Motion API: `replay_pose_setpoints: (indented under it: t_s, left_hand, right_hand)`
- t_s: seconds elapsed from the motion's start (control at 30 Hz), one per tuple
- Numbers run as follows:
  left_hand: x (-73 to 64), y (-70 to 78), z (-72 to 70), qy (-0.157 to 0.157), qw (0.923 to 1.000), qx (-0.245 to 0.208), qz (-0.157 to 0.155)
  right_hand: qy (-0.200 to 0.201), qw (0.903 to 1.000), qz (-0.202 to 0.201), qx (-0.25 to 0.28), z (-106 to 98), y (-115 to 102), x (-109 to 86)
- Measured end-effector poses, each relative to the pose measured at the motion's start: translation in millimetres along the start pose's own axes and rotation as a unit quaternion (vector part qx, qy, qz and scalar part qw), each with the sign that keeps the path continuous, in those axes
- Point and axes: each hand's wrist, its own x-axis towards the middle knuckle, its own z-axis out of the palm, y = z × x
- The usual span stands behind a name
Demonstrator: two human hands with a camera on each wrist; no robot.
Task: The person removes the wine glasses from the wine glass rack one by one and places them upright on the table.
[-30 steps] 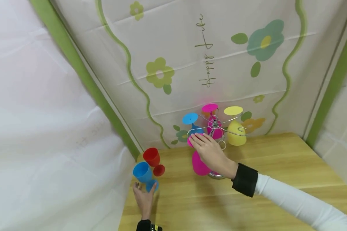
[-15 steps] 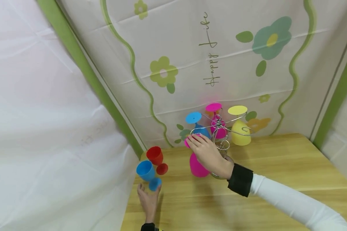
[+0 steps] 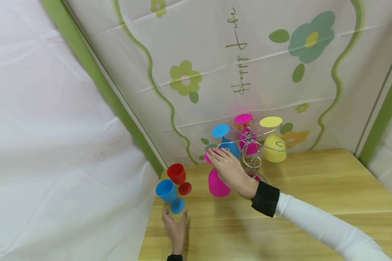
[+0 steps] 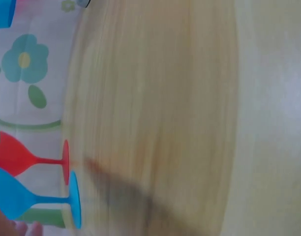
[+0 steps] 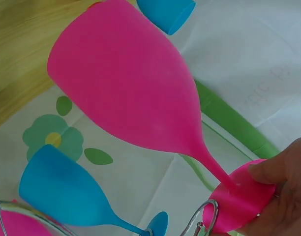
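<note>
My right hand (image 3: 230, 170) pinches the round foot of a pink wine glass (image 3: 219, 183), which hangs bowl-down at the left of a wire glass rack (image 3: 248, 137). In the right wrist view, thumb and fingers grip the foot's edge, and a curled wire end (image 5: 215, 212) overlaps the foot near the stem. At the table's left, my left hand (image 3: 175, 226) has thumb and fingers spread, just in front of a blue wine glass (image 3: 166, 192) standing upright. Behind that one stands a red wine glass (image 3: 176, 174). Only fingertips (image 4: 36, 229) show in the left wrist view.
Upside down on the rack hang a blue glass (image 3: 230, 148), another pink glass (image 3: 248, 145) and a yellow glass (image 3: 275, 149). A bare wire arm (image 3: 271, 146) points right. Printed cloth (image 3: 209, 47) rises behind the wooden table (image 3: 297, 195); white cloth (image 3: 52, 163) borders its left.
My right hand has shifted left with the pink wine glass, out from the rack's middle. My left hand has drawn back from the blue wine glass's foot, leaving it standing.
</note>
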Motion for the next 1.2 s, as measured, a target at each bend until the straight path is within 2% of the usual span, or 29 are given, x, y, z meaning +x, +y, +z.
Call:
replay_pose_setpoints:
  t_s: [0.13, 0.23, 0.37, 0.5, 0.7, 0.87, 1.0, 1.13, 1.2]
  left_hand:
    - [-1.7, 1.3, 3.8, 0.020, 0.9989, -0.008, 0.041]
    - [-2.5, 1.1, 4.8, 0.025, 0.9979, -0.003, 0.059]
    - [-3.5, -0.8, 6.0, 0.022, 0.9978, 0.003, 0.062]
    - [-4.5, -1.9, 6.9, 0.016, 0.9982, 0.006, 0.057]
    - [-7.2, 2.5, 8.3, -0.002, 0.9986, 0.011, 0.052]
    - [-8.0, 8.9, 11.4, -0.022, 0.9973, 0.020, 0.068]
    - [-9.1, 12.0, 14.2, -0.031, 0.9946, 0.030, 0.094]
    - [-13.8, 15.0, 15.2, -0.023, 0.9894, 0.046, 0.136]
    - [-14.0, 20.0, 16.0, -0.015, 0.9865, 0.055, 0.153]
  right_hand:
    - [0.010, 0.9987, 0.021, 0.046, 0, -1, 4.8]
    - [0.032, 0.9957, 0.032, 0.081, 0, -1, 6.3]
    - [0.060, 0.9917, 0.040, 0.106, -1, -1, 4.0]
    - [0.078, 0.9903, 0.029, 0.111, -3, -3, -1.2]
    - [0.097, 0.9884, -0.001, 0.117, 0, -9, -11.2]
    - [0.091, 0.9845, -0.010, 0.150, 8, -6, -25.5]
    - [0.058, 0.9765, 0.041, 0.204, 19, 0, -41.9]
    - [0.013, 0.9619, 0.116, 0.247, 31, 9, -60.2]
    - [-0.004, 0.9513, 0.155, 0.266, 37, 15, -66.8]
